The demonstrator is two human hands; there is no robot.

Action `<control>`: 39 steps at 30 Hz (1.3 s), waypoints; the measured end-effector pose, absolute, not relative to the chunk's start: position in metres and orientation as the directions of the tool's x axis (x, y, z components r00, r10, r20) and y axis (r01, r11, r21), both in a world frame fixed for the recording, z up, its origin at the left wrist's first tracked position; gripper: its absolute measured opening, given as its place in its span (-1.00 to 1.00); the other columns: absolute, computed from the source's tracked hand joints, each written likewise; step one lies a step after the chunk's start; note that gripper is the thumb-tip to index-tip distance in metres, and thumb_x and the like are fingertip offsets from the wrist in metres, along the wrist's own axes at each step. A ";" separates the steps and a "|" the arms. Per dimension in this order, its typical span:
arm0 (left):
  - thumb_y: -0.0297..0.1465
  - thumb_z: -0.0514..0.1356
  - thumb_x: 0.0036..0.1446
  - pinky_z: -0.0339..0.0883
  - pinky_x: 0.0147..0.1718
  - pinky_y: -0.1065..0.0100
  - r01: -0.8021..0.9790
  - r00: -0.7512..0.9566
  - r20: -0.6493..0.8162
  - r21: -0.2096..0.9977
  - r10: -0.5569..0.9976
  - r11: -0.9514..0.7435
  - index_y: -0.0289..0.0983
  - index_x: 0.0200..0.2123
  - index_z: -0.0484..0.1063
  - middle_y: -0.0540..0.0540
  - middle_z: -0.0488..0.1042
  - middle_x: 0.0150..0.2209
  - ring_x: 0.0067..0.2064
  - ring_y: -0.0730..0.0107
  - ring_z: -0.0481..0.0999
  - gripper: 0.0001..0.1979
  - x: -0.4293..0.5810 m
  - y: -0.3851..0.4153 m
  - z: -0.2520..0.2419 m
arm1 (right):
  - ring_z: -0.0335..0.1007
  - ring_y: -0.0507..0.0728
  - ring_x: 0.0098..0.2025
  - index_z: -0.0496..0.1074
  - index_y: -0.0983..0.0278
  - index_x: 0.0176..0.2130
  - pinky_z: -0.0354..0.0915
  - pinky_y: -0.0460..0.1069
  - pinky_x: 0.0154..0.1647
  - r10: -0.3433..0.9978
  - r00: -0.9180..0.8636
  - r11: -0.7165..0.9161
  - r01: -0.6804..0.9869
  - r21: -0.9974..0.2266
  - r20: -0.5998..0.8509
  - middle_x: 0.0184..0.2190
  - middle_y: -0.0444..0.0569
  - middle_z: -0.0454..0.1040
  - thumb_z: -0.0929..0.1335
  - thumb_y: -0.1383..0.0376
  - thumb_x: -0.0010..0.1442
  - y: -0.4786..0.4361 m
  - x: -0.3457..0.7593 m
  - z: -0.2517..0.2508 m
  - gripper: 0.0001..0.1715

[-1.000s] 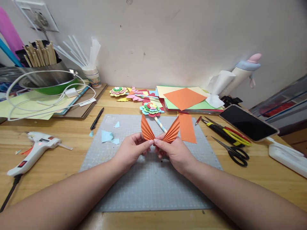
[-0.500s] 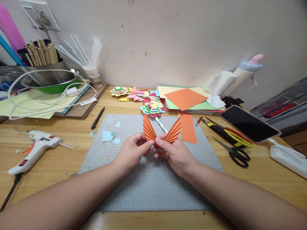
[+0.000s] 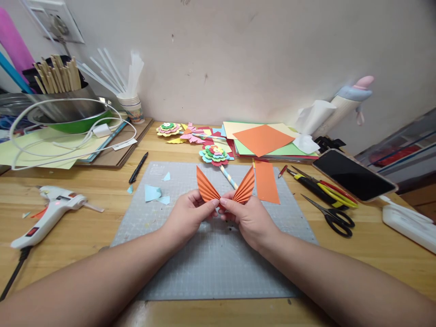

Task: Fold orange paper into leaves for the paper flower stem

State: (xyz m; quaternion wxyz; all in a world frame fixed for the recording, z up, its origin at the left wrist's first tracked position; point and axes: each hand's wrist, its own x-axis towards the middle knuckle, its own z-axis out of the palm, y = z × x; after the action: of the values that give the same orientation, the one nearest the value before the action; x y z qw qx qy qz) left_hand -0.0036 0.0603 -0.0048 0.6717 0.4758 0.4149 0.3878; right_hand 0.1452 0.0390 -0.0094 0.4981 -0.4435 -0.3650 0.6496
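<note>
A pleated orange paper (image 3: 244, 187) spreads into two fan-like wings above the grey cutting mat (image 3: 211, 268). My left hand (image 3: 192, 211) pinches it near the middle, below the left wing, thumb on top. From the other side my right hand (image 3: 250, 220) pinches the same centre, its thumb almost touching the left thumb. The fingers behind the paper are partly hidden. Just beyond the wings lies a layered paper flower (image 3: 215, 155) with a striped straw stem (image 3: 229, 177). An orange paper strip (image 3: 267, 182) rests to the right of the fan.
Light blue paper scraps (image 3: 153, 193) and a black pen (image 3: 138, 167) lie left, with a white glue gun (image 3: 51, 211) farther out. Scissors (image 3: 335, 218), pliers (image 3: 320, 190) and a phone (image 3: 354, 175) are at right. Stacked coloured paper (image 3: 279, 150) sits at the back.
The left wing has tilted outward to the left and lower, so the fan stands wider. Both hands stay pinched at its centre; the right fingers have curled in closer underneath.
</note>
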 end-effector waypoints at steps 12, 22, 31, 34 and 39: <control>-0.30 0.31 -0.05 0.31 -0.39 0.44 -0.188 0.330 -0.182 0.949 0.926 0.254 -0.36 -0.39 0.46 -0.05 0.50 -0.47 -0.44 0.48 0.44 -0.77 -0.003 0.058 -0.007 | 0.43 0.05 -0.38 0.43 0.31 -0.35 0.35 -0.08 -0.44 0.940 -0.216 -0.331 -0.372 -0.867 -0.265 -0.47 -0.07 0.48 0.45 0.20 0.03 0.042 0.149 -0.012 -0.76; -0.35 0.33 -0.03 0.33 -0.38 0.42 -0.278 0.325 -0.124 0.935 0.937 0.220 -0.32 -0.31 0.41 -0.02 0.48 -0.44 -0.43 0.48 0.45 -0.77 -0.007 0.064 -0.011 | 0.34 -0.03 -0.53 0.39 0.33 -0.39 0.30 -0.13 -0.56 0.929 -0.219 -0.364 -0.390 -0.846 -0.299 -0.53 -0.13 0.42 0.44 0.15 0.04 0.044 0.150 -0.013 -0.70; -0.44 0.26 0.06 0.40 -0.31 0.29 -0.312 0.552 0.012 0.930 0.834 0.193 -0.30 -0.34 0.33 0.00 0.51 -0.48 -0.42 0.38 0.53 -0.86 -0.007 0.064 -0.007 | 0.30 -0.09 -0.60 0.39 0.35 -0.45 0.26 -0.18 -0.62 0.889 -0.344 -0.441 -0.463 -0.769 -0.302 -0.59 -0.17 0.39 0.43 0.21 0.07 0.044 0.150 -0.009 -0.74; -0.46 0.27 0.05 0.39 -0.32 0.33 -0.300 0.543 0.028 0.940 0.839 0.163 -0.29 -0.35 0.33 0.01 0.51 -0.49 -0.42 0.39 0.53 -0.86 -0.008 0.066 -0.006 | 0.31 -0.09 -0.61 0.40 0.34 -0.44 0.25 -0.19 -0.62 0.883 -0.344 -0.455 -0.462 -0.762 -0.319 -0.59 -0.18 0.40 0.45 0.21 0.05 0.043 0.149 -0.009 -0.75; -0.43 0.25 0.06 0.38 -0.33 0.34 -0.304 0.558 0.033 0.938 0.829 0.167 -0.30 -0.39 0.35 0.02 0.49 -0.51 -0.44 0.40 0.52 -0.89 -0.008 0.067 -0.005 | 0.32 -0.09 -0.61 0.40 0.34 -0.43 0.26 -0.19 -0.61 0.888 -0.347 -0.443 -0.468 -0.765 -0.302 -0.57 -0.17 0.42 0.45 0.19 0.06 0.041 0.149 -0.010 -0.74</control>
State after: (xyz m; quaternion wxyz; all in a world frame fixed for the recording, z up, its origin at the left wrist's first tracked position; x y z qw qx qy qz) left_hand -0.0083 0.0670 -0.0052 0.7195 0.5113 0.2567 0.3937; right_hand 0.1489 0.0410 -0.0103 0.4412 -0.3628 -0.2896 0.7680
